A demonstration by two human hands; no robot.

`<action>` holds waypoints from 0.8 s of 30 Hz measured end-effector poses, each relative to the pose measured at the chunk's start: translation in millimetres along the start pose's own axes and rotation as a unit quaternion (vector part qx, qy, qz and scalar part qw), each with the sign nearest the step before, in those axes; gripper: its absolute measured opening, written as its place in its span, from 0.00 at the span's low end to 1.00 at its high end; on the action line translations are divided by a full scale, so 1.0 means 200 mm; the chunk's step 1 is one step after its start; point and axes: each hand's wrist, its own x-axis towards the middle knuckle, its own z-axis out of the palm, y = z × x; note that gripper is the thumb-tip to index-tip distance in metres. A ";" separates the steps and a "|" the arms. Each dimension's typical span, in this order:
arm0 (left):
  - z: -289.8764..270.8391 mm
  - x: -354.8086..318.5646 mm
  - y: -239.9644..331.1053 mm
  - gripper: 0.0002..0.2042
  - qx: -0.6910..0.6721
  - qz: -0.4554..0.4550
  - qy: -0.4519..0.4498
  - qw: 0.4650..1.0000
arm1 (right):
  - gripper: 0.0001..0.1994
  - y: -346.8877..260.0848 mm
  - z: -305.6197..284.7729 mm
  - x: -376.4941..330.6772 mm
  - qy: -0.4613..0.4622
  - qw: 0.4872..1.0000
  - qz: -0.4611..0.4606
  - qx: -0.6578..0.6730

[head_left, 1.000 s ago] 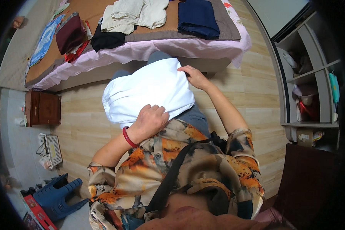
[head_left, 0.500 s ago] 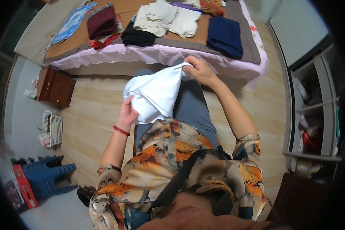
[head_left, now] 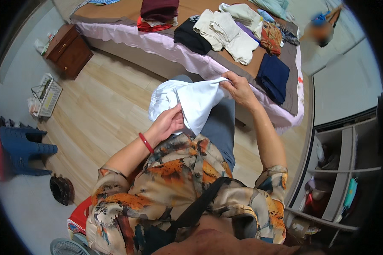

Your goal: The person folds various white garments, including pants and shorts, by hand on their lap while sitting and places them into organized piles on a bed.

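A white piece of clothing (head_left: 195,104), its exact kind hidden by the folds, lies partly folded over my lap. My right hand (head_left: 239,88) pinches its upper right corner between thumb and fingers, pulling that side taut. Lower down, my left hand (head_left: 170,121), with a red bangle at the wrist, holds the cloth's near edge; some of its fingers are tucked against the fabric. The far left end looks gathered and rumpled.
Ahead is a bed (head_left: 123,12) bearing a maroon folded stack (head_left: 159,9), black cloth (head_left: 192,36), cream garments (head_left: 225,34) and a folded navy cloth (head_left: 273,76). Open shelves (head_left: 342,170) stand right; a wooden nightstand (head_left: 68,51), white basket (head_left: 50,95) and blue stools (head_left: 23,144) left.
My view has turned, so the bed now slants down to the right. My left hand has slid inward along the white cloth, closer to my right hand. Both hands keep hold.
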 end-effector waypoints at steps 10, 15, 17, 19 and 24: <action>0.08 0.04 0.49 0.13 -0.036 0.180 -0.032 0.983 | 0.10 -0.22 -0.11 0.15 -0.022 0.985 -0.128 -0.113; 0.25 -0.38 1.04 0.09 0.171 0.343 0.008 0.924 | 0.12 -0.60 -0.17 0.38 -0.086 0.976 -0.162 -0.120; 0.30 -0.48 1.17 0.10 0.232 0.398 0.053 0.886 | 0.13 -0.71 -0.20 0.47 -0.061 0.957 -0.235 -0.161; 0.25 -0.58 1.32 0.10 0.301 0.453 0.105 0.832 | 0.11 -0.88 -0.23 0.56 -0.064 0.946 -0.251 -0.194; 0.32 -0.77 1.43 0.10 0.341 0.558 0.184 0.734 | 0.10 -1.20 -0.22 0.81 -0.093 0.919 -0.260 -0.281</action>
